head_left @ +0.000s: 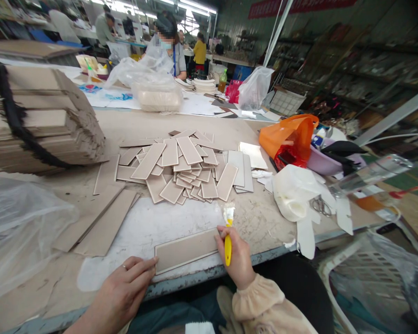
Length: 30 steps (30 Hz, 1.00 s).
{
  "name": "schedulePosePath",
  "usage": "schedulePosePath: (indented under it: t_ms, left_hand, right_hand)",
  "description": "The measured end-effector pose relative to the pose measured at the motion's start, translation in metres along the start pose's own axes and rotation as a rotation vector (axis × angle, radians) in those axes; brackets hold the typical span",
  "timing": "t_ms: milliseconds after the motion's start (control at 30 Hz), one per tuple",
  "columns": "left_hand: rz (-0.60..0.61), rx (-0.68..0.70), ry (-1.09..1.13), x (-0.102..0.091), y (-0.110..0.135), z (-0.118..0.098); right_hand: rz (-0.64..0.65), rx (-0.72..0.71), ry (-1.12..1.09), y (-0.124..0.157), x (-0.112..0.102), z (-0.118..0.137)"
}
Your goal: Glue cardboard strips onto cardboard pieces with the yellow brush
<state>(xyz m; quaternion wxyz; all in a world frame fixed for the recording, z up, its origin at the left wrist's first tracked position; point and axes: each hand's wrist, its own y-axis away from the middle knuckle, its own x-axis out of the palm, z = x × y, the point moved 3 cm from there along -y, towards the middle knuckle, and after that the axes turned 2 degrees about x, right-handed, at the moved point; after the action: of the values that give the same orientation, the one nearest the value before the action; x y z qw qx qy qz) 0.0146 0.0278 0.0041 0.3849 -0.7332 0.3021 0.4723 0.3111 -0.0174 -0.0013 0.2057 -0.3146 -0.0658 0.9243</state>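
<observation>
My right hand (237, 257) is closed round a small yellow-handled brush (228, 229) whose white bristles point away from me. Its fingertips rest at the right end of a long beige cardboard strip (186, 250) lying on a white glue-stained patch of the table (142, 227). My left hand (125, 290) lies flat with fingers stretched out, touching the strip's left end near the table's front edge. A heap of several similar beige strips (184, 169) lies spread beyond the patch.
A tall banded stack of cardboard (38, 120) lies at the left, clear plastic sheeting (17, 222) below it. Larger flat strips (101, 222) lie left of the patch. At the right are white rags (299, 195), scissors (320, 204), an orange bag (289, 137) and a basket (369, 273). People work at far tables.
</observation>
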Motion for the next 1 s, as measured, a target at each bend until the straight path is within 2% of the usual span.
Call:
schedulePosePath:
  t_ms: [600,767,900,1000]
  left_hand:
    - [-0.077,-0.007,-0.031,-0.004,-0.013,-0.012]
    - [-0.113,-0.019,-0.062,0.001,-0.012,-0.012]
    - [-0.142,0.031,-0.110,0.002,-0.012,-0.011]
    - [-0.190,0.080,-0.124,-0.001,-0.016,-0.012]
  right_hand:
    - [0.022,-0.115,0.159,0.000,0.001,0.006]
    - [0.028,-0.137,0.210,-0.001,0.002,0.007]
    - [-0.012,-0.174,0.221,-0.002,-0.001,0.009]
    - [-0.004,-0.258,0.137,0.000,0.001,0.021]
